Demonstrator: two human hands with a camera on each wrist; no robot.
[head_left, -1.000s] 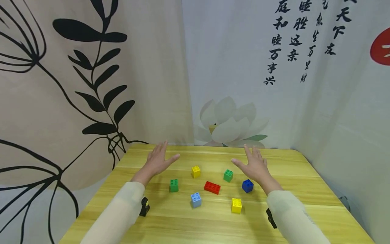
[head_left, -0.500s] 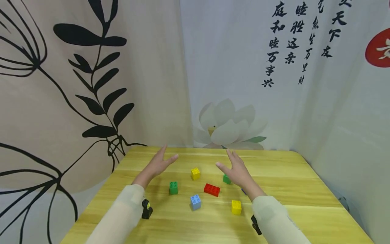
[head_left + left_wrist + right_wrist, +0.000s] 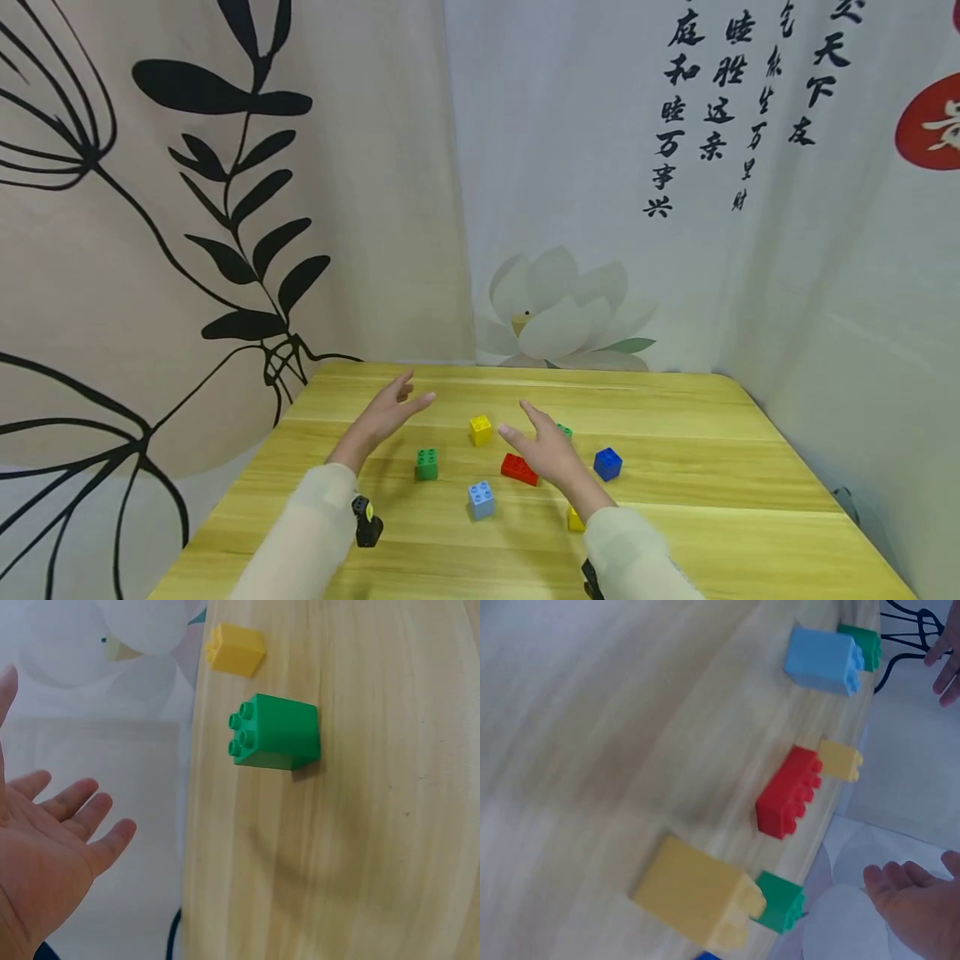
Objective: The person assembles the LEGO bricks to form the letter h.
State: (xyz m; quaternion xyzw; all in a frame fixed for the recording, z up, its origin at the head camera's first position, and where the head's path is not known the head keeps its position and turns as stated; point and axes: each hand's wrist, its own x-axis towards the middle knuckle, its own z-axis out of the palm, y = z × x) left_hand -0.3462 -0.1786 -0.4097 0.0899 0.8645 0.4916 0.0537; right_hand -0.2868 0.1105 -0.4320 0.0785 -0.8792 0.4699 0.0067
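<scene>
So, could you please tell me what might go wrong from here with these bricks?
In the head view, the right hand hides most of the green brick beyond it, so a reach there might be misjudged. The right sleeve overlaps the nearer yellow brick and could perhaps nudge it if lowered.

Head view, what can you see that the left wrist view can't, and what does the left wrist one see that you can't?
Only the head view: the right hand, the red brick, the light blue brick, the dark blue brick, a partly hidden green brick, a partly hidden yellow brick and the black writing.

Only the left wrist view: the left hand with its palm plainly facing the camera.

Both: that left hand, the other green brick, the other yellow brick, the wooden table and the pale flower behind it.
</scene>
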